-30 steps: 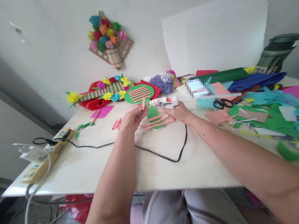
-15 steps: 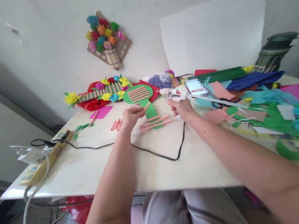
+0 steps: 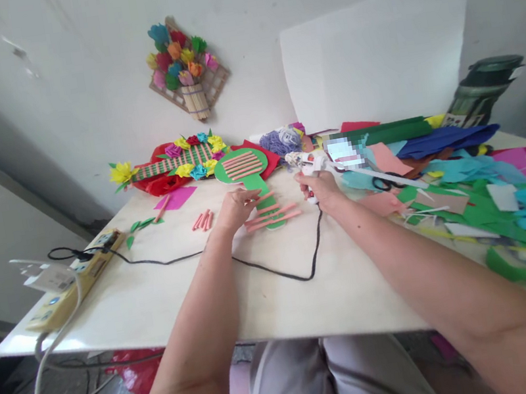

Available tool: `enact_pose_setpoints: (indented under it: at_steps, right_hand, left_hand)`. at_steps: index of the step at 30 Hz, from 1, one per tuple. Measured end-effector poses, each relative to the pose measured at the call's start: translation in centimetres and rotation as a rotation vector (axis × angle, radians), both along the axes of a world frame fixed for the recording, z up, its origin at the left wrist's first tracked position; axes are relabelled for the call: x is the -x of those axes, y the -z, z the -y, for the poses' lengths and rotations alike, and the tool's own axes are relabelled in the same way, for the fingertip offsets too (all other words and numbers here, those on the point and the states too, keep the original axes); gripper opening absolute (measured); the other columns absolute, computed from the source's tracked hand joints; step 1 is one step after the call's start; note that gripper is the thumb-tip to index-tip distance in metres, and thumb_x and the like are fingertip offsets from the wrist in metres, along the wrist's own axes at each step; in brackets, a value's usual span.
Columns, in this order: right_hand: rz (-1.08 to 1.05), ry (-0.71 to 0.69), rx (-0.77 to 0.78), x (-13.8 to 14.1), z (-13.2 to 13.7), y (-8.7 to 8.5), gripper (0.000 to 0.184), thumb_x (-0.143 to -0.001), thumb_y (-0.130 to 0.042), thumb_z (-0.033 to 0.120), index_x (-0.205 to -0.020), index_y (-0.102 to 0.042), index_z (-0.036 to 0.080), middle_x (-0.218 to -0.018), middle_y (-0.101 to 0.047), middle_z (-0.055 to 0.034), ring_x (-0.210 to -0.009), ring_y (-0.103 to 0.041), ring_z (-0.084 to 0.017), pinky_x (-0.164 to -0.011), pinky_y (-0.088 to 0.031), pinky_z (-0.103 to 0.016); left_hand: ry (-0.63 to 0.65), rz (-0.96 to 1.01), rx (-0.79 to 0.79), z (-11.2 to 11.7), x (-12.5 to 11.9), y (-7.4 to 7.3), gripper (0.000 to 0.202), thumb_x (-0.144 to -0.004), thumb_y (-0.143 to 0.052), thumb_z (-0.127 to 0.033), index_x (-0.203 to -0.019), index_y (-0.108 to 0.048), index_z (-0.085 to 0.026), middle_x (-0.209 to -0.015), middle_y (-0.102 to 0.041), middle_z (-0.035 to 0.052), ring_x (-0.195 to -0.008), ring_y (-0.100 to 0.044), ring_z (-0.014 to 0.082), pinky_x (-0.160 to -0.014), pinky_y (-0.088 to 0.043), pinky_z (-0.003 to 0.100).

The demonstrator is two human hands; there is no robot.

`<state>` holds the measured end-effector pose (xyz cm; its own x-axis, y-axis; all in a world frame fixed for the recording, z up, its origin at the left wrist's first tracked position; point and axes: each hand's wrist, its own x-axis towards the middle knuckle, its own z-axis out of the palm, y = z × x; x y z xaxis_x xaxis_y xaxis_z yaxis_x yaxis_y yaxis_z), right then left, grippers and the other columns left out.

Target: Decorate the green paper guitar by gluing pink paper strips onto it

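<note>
Lowered since a second ago, the left hand [image 3: 237, 206] is now being held over the handle of the green paper paddle [image 3: 244, 165], while the glue gun [image 3: 306, 162] is being drawn away to the right.

A pink strip [image 3: 263, 197] is being pinched between the left fingers and laid across the paddle's handle, just above three strips already lying there, at the middle of the tabletop [image 3: 184, 302]. The right hand [image 3: 324, 188] is being kept just right of the paddle, its fingers wrapped tight around the gun's grip, nozzle aimed left.

Trouble is likely being courted on three counts. Fresh glue may be pressed out from under the strip, and the fingertips could be burned. A drip may be let fall from the raised nozzle onto the paddle or the tabletop. The black cord [image 3: 168, 260], trailing from the gun in a loop toward the power strip [image 3: 74, 280] at the near left, could be tugged and the paddle dragged askew.

As for containers, paper flowers [image 3: 178, 54] are being held in a small stick vase [image 3: 195, 101] on the far wall. What is being kept in the dark green container [image 3: 488, 88] at the far right cannot be told.

Loose pink sticks [image 3: 201, 220] are lying left of the hand; scissors [image 3: 384, 183] and paper scraps [image 3: 494, 207] are being left at the right.
</note>
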<state>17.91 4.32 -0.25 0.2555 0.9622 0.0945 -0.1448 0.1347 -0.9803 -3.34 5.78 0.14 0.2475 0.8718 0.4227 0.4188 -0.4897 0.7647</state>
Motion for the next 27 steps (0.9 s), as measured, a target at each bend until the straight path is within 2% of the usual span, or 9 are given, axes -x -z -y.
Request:
enact_pose_setpoints:
  at_steps: [6,11,14,18,21,27]
  right_hand:
    - [0.088,-0.019,0.014,0.6,-1.3,-0.1,0.017,-0.058,-0.062,0.014,-0.073,-0.054,0.012,-0.046,-0.051,0.005,-0.033,-0.039,-0.005,-0.033,-0.034,-0.018]
    - [0.189,-0.088,-0.025,1.1,-2.3,0.7,0.019,-0.061,-0.064,0.019,-0.076,-0.056,0.012,-0.056,-0.058,0.0016,-0.035,-0.047,-0.006,-0.032,-0.034,-0.017]
    - [0.135,-0.129,-0.004,1.2,-2.3,1.2,0.023,-0.066,-0.062,0.025,-0.084,-0.055,0.014,-0.065,-0.063,-0.0011,-0.036,-0.05,-0.008,-0.032,-0.035,-0.019]
    - [0.106,-0.143,0.032,1.2,-1.9,1.5,0.024,-0.069,-0.062,0.027,-0.087,-0.055,0.014,-0.066,-0.064,-0.0019,-0.036,-0.05,-0.008,-0.032,-0.036,-0.018]
    - [0.138,-0.143,0.037,1.2,-1.6,1.5,0.026,-0.069,-0.064,0.028,-0.089,-0.056,0.014,-0.065,-0.065,-0.0022,-0.038,-0.051,-0.008,-0.034,-0.035,-0.017]
    - [0.233,-0.126,-0.003,1.5,-1.1,1.1,0.025,-0.068,-0.064,0.027,-0.087,-0.06,0.012,-0.069,-0.067,-0.0047,-0.051,-0.058,-0.01,-0.041,-0.04,-0.017]
  left_hand:
    - [0.029,-0.04,-0.031,0.1,-0.1,-0.1,0.023,-0.058,-0.069,-0.008,-0.073,-0.072,-0.024,-0.081,-0.066,0.0043,-0.078,-0.058,0.0176,-0.087,-0.041,0.028]
    - [0.027,-0.107,-0.067,0.0,0.1,0.0,0.022,-0.062,-0.066,-0.01,-0.077,-0.072,-0.024,-0.083,-0.065,0.0048,-0.076,-0.059,0.0169,-0.085,-0.043,0.027]
    - [0.017,-0.169,-0.105,-0.1,0.1,0.1,0.022,-0.064,-0.065,-0.011,-0.08,-0.072,-0.024,-0.084,-0.064,0.0053,-0.075,-0.058,0.0162,-0.082,-0.044,0.027]
    - [-0.003,-0.358,-0.18,-0.2,0.1,0.2,0.022,-0.07,-0.059,-0.012,-0.086,-0.071,-0.021,-0.087,-0.064,0.0058,-0.074,-0.059,0.0151,-0.078,-0.047,0.027]
    - [-0.012,-0.472,-0.246,-0.3,0.1,0.2,0.022,-0.072,-0.057,-0.013,-0.088,-0.071,-0.02,-0.089,-0.065,0.0062,-0.074,-0.06,0.014,-0.075,-0.048,0.026]
    - [-0.025,-0.548,-0.318,-0.3,0.2,0.3,0.021,-0.074,-0.057,-0.016,-0.088,-0.071,-0.02,-0.088,-0.065,0.007,-0.073,-0.06,0.0137,-0.073,-0.048,0.024]
